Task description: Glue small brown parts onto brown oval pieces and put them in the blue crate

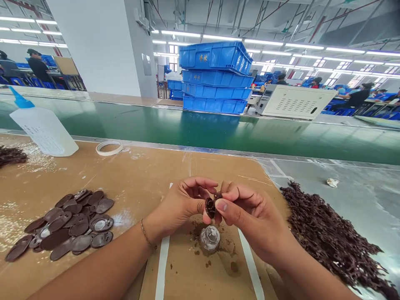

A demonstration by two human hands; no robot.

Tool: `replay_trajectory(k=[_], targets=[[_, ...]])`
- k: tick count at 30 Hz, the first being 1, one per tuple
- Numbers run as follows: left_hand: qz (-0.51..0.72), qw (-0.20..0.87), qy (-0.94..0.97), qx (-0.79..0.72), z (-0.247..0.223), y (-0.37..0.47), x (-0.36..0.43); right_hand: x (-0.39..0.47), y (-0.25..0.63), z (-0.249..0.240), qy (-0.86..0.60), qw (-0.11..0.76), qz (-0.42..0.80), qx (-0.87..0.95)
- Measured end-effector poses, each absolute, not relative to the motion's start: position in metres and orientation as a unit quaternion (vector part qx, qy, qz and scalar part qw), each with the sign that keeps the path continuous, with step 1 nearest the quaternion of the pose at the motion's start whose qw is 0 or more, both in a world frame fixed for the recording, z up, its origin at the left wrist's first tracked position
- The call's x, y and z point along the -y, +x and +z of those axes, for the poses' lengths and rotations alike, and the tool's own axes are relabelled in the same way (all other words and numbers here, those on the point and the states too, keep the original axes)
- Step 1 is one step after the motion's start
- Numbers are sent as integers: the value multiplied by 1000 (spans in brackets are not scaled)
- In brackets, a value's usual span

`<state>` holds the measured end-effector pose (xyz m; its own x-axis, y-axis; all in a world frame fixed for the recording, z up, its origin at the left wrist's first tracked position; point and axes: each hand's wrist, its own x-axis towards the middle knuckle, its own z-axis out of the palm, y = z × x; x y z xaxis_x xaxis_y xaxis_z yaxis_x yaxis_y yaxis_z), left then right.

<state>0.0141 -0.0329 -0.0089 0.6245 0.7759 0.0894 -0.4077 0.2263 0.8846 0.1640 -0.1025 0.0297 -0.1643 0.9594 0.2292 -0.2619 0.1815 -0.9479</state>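
Fingers of my left hand (184, 204) are closed on a small dark brown piece (210, 207) with a hollow, rounded shape. My right hand (250, 212) pinches another small dark brown part (218, 196) against it, mostly covered by the fingertips. Just below both hands, a small clear glass jar (209, 239) stands on the brown board between two white tape strips. Flat oval brown pieces (79, 225) lie heaped at the left. To the right is a long pile of dark brown branching pieces (331, 237).
A white bottle with a blue nozzle (46, 129) and a tape roll (109, 148) are at the back left. Beyond runs a green conveyor belt (140, 125), with stacked blue crates (215, 79) and a beige metal box (296, 102) behind. People sit farther off.
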Motion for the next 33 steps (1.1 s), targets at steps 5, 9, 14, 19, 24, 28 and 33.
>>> replay_trajectory(k=[5,9,14,19,24,28,33], targets=[[371,771,491,-165,-8,14,32,102,163,28,-320,566,540,534],[372,767,496,-167,-8,14,32,102,163,28,-340,571,524,533],[376,754,501,-197,-8,13,31,102,164,27,-334,561,533,538],[394,745,498,-205,-10,13,30,103,163,28,-312,563,555,526],[401,745,494,-201,-15,13,28,105,161,28,-303,558,564,527],[392,757,490,-183,-15,13,27,104,161,28,-300,562,563,526],[388,765,484,-172,-13,13,27,104,161,27,-305,566,569,513]])
